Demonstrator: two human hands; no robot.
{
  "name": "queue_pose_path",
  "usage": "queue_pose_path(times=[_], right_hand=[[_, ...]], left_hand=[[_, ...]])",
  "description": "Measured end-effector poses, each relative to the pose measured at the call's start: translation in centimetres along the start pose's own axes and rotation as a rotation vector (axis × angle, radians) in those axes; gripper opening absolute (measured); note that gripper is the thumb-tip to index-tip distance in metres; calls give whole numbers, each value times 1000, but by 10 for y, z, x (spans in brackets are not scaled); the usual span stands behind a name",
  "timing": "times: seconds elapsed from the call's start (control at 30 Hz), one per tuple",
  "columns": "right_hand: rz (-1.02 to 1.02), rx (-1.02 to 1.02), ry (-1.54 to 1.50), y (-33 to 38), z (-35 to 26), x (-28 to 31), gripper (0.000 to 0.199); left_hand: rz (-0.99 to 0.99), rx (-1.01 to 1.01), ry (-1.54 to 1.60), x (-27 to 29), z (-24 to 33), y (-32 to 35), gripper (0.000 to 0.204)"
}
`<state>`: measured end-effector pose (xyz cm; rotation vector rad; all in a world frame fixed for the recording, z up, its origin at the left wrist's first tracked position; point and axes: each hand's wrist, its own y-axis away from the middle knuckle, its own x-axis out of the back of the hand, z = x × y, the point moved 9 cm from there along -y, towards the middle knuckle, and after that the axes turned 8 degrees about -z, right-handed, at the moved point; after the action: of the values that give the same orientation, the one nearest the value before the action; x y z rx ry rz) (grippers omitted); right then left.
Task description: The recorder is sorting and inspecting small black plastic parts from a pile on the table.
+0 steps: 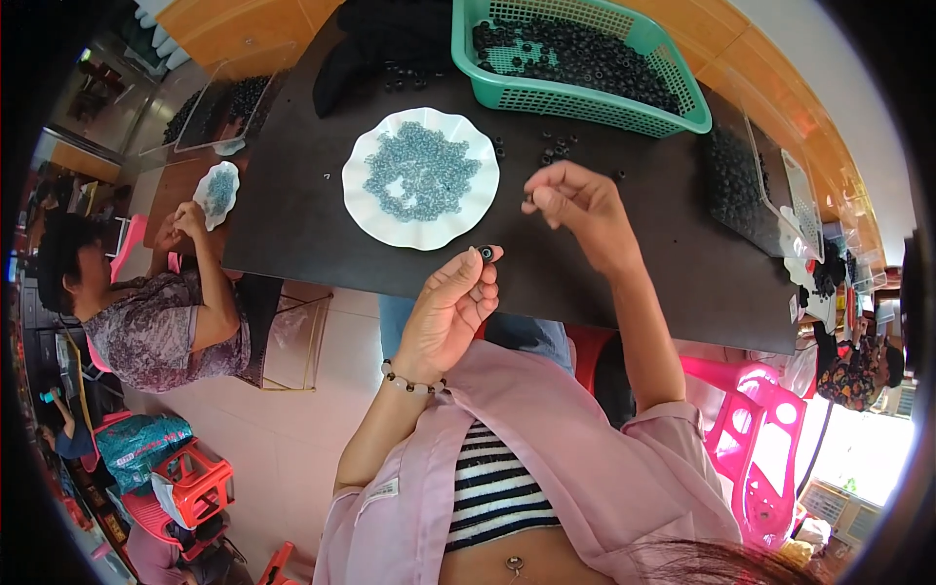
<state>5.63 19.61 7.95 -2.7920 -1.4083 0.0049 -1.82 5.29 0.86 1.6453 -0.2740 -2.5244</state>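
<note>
Just beyond the table's near edge, my left hand (450, 310) pinches a small round black part (486, 253) between thumb and fingertips; a pale ring shows at its centre. My right hand (583, 207) hovers over the table to the right, its thumb and fingers pressed together. A dark speck shows at its fingertips, too small to name. Ahead of my left hand lies a white scalloped plate (357, 207) heaped with small clear bluish rings (421, 166). Several loose black parts (556, 153) are scattered on the dark table (682, 253) beyond my right hand.
A green basket (585, 113) of black parts stands at the far side. Black cloth (343, 63) lies far left, and a clear bin (741, 175) of black parts sits at the right. At left, another person (171, 312) works beside a small plate (216, 193). A pink stool (756, 448) stands at my right.
</note>
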Motion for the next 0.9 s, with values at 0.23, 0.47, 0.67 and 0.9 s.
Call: queue_pose_path(times=[0.23, 0.47, 0.67, 0.9], right_hand=[[-7, -20, -239, 34, 11, -23, 17], [-22, 1, -214, 43, 1, -36, 16], [-65, 26, -165, 46, -3, -42, 13], [-73, 29, -127, 48, -11, -45, 11]], left_hand=[[-17, 1, -34, -11, -4, 1, 27], [-18, 11, -30, -12, -10, 4, 21], [-23, 1, -17, -11, -11, 6, 18], [-14, 9, -18, -6, -15, 8, 17]])
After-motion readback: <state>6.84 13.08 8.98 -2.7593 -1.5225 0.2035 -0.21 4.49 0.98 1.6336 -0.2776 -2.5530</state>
